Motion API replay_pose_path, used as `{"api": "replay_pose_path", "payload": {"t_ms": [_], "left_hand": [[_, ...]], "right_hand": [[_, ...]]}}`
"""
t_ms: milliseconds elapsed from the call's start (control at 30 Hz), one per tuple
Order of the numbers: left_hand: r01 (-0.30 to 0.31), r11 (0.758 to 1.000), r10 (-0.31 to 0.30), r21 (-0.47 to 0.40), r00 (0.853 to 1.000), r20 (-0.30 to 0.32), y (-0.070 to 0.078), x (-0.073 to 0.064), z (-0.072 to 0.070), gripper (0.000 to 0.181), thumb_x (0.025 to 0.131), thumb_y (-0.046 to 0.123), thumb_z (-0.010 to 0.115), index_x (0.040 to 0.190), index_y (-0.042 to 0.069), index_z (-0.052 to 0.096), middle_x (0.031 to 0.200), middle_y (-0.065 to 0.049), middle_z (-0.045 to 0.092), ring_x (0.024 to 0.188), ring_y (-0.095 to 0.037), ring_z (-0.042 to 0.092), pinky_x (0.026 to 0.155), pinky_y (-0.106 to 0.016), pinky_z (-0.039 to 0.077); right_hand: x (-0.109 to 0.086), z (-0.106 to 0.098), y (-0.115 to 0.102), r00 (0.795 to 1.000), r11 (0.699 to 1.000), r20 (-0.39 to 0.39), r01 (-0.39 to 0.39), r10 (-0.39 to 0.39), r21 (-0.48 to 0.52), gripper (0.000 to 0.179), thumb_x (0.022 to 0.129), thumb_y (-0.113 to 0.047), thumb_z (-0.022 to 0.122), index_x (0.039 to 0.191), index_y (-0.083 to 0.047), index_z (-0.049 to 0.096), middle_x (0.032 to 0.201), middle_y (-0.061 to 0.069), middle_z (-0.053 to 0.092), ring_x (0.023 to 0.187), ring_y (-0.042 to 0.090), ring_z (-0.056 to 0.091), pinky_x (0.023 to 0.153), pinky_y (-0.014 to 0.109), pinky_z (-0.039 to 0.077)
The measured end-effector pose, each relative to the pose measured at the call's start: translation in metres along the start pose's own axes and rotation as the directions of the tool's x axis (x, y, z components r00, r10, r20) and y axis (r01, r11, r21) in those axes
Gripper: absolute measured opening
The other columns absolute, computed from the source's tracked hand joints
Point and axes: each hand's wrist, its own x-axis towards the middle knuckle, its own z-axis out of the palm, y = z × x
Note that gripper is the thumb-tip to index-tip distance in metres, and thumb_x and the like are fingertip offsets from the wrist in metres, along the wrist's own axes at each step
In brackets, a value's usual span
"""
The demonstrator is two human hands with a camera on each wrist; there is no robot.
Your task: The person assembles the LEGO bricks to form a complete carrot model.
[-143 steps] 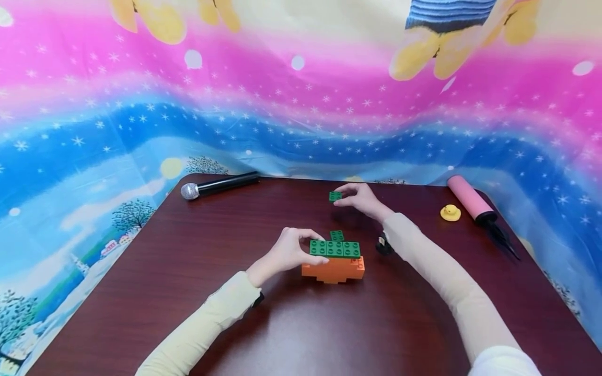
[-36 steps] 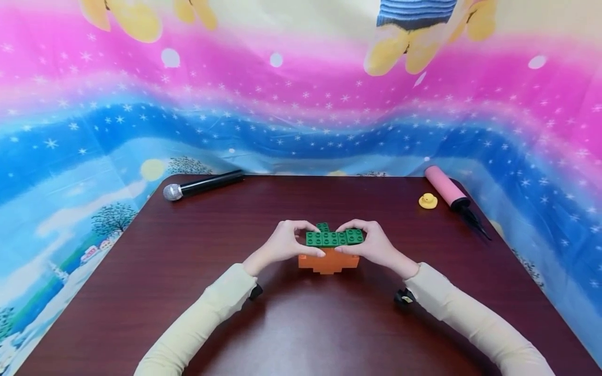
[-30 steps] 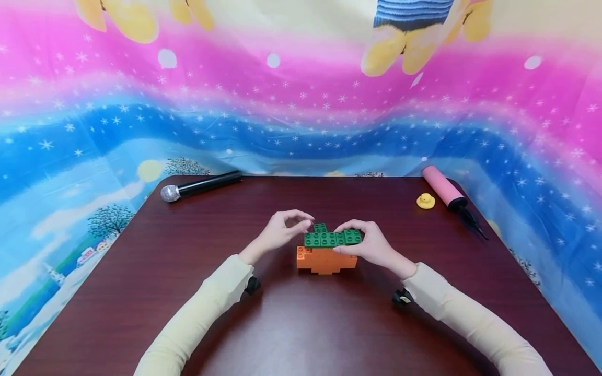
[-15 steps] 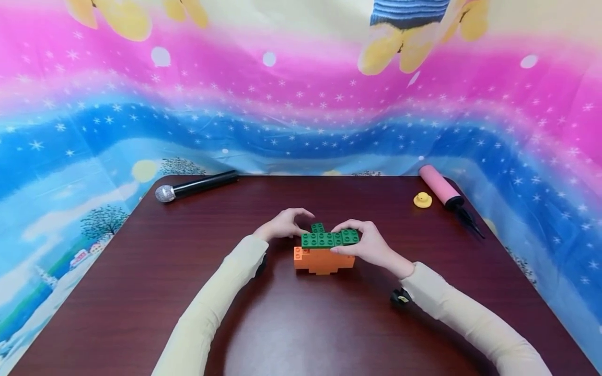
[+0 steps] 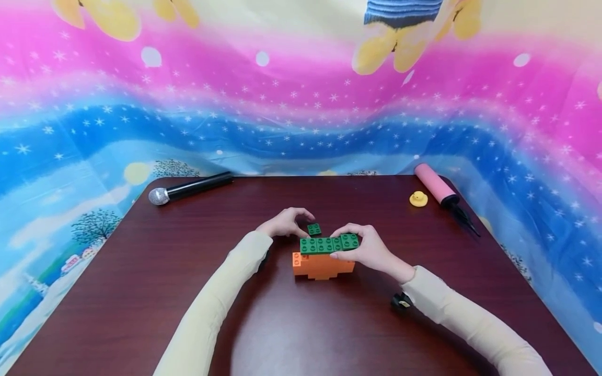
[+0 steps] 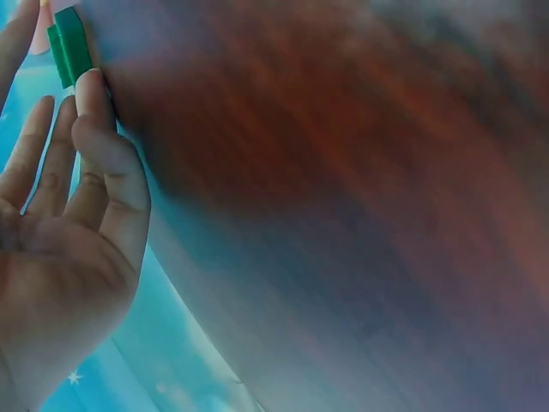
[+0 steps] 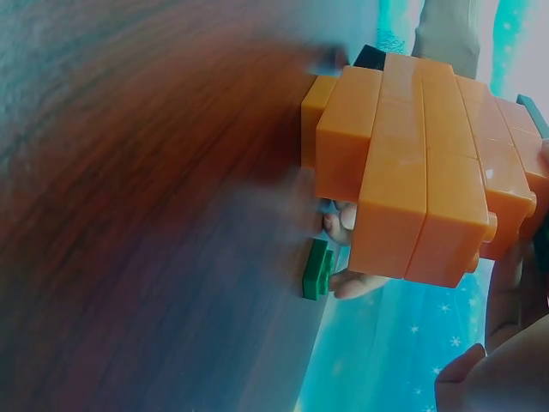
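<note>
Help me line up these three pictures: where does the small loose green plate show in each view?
Head: small green plate mid-table, behind the orange block stack, at the left hand.
Left wrist: top left, at the fingertips.
Right wrist: lower centre, edge-on.
Shared landmark: the dark red table.

The table (image 5: pixel 141 292) is seen from above and forward by the head view; the orange block (image 5: pixel 322 265) is shown close by the right wrist view, and the small green brick (image 6: pixel 69 43) beside it by both wrist views.

left hand (image 5: pixel 284 223): forward, fingers curled, fingertips pinching | right hand (image 5: pixel 362 248): fingers curled in a grip | forearms angled inward
</note>
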Motion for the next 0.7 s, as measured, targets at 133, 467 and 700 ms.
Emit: {"api": "replay_pose_path", "payload": {"t_ms": [133, 467, 700], "left_hand": [[0.0, 1.0, 0.001, 0.018, 0.999, -0.037, 0.0025, 0.0021, 0.0016, 0.048, 0.076, 0.014, 0.081, 0.12, 0.01, 0.062, 0.123, -0.009, 0.064, 0.087, -0.018, 0.055, 0.062, -0.027, 0.047], [0.043, 0.995, -0.035, 0.087, 0.995, -0.09, 0.0068, 0.0043, 0.0064, 0.041, 0.074, 0.019, 0.083, 0.109, 0.01, 0.064, 0.1, -0.004, 0.067, 0.089, -0.016, 0.06, 0.077, -0.029, 0.05], [0.068, 0.996, -0.062, 0.057, 0.992, -0.106, 0.0027, 0.0061, 0.0077, 0.04, 0.075, 0.017, 0.081, 0.111, 0.008, 0.065, 0.1, -0.005, 0.068, 0.085, -0.015, 0.062, 0.073, -0.029, 0.052]], "right_hand": [[-0.0009, -0.0005, 0.0052, 1.0, 1.0, -0.003, 0.027, -0.027, 0.014, 0.031, 0.076, -0.007, 0.08, 0.105, -0.009, 0.069, 0.094, 0.009, 0.067, 0.066, 0.01, 0.058, 0.062, 0.027, 0.051], [-0.0016, -0.0002, 0.0021, 1.0, 0.999, -0.007, 0.023, -0.023, 0.023, 0.031, 0.076, 0.0, 0.077, 0.106, -0.004, 0.068, 0.087, 0.013, 0.067, 0.056, 0.008, 0.054, 0.057, 0.027, 0.049], [-0.0029, -0.0001, 0.0013, 1.0, 0.999, -0.012, 0.017, -0.016, 0.029, 0.031, 0.076, -0.002, 0.078, 0.105, -0.006, 0.069, 0.091, 0.01, 0.067, 0.06, 0.007, 0.055, 0.059, 0.026, 0.049]]}}
